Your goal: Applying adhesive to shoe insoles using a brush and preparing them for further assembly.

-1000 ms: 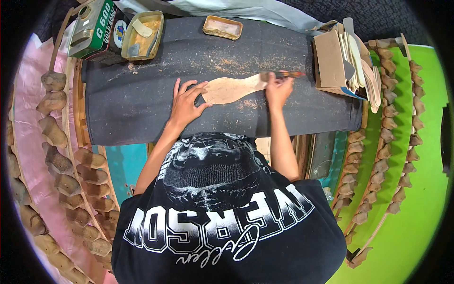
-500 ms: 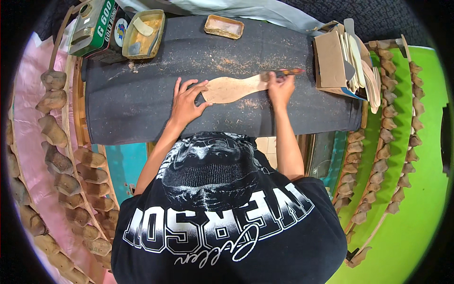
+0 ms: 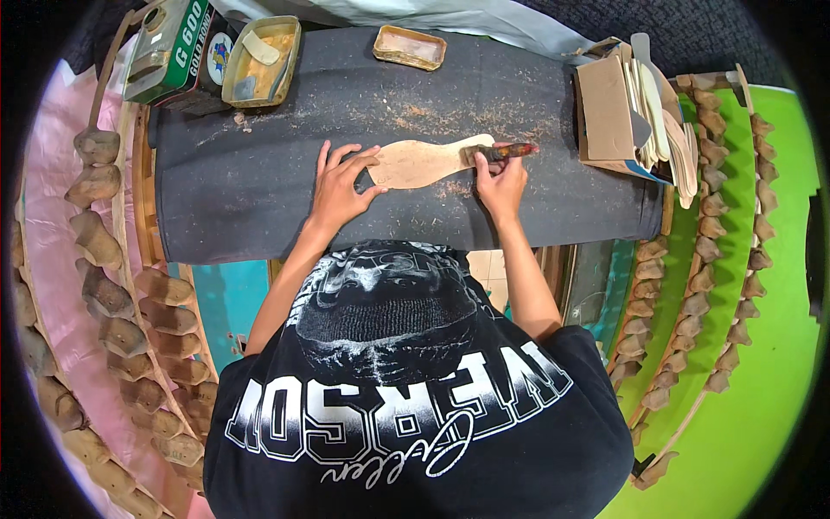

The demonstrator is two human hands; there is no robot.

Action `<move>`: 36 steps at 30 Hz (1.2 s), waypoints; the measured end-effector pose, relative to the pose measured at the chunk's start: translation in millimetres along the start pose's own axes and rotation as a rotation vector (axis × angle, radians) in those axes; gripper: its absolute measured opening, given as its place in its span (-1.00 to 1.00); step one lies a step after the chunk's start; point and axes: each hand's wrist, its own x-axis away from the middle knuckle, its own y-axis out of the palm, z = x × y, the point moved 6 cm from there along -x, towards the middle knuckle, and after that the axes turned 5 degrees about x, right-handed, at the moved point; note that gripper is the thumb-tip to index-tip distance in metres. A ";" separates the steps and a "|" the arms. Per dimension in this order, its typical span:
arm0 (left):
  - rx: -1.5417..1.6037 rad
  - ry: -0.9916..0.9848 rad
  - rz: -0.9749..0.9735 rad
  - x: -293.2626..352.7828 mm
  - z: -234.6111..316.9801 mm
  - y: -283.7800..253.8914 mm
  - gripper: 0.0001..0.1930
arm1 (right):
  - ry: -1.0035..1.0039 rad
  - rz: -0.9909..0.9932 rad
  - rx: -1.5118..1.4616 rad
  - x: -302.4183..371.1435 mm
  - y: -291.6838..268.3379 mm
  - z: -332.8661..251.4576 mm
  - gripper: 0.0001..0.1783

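A tan insole (image 3: 415, 164), shaped like a foot, lies flat across the dark cloth of the table in front of me. At its wide left end my left hand (image 3: 340, 186) grips it, index fingertip on top, thumb at the near edge and the other fingers spread. My right hand (image 3: 504, 183) is closed on a short brush (image 3: 510, 151) with a dark, red-and-orange handle. The brush's dark tip rests on the narrower right part of the insole; its bristles are hard to make out.
Reddish shavings lie scattered over the cloth (image 3: 259, 190). Far left stand a green and black tin (image 3: 177, 60) and a yellowish tub (image 3: 285, 78) holding scrapers. A small tray (image 3: 428, 64) sits at the back. Right, a cardboard box (image 3: 603, 108) holds insoles. Racks of wooden lasts (image 3: 108, 294) flank me.
My right hand has moved left along the insole with the brush, from its right end inward, uncovering that end. My left hand and the insole have stayed in place.
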 end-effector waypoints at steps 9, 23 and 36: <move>0.002 -0.003 0.009 2.2 -0.9 0.0 -0.48 | -0.081 0.105 0.096 5.4 -7.4 -31.9 -0.76; 0.010 -0.007 0.005 1.9 -0.2 -0.9 -0.51 | 0.096 0.094 0.129 -29.9 -31.6 20.2 -0.64; 0.015 -0.002 0.016 -1.1 0.4 -0.2 -0.50 | 0.011 -0.249 -0.234 40.7 64.5 -48.9 -0.62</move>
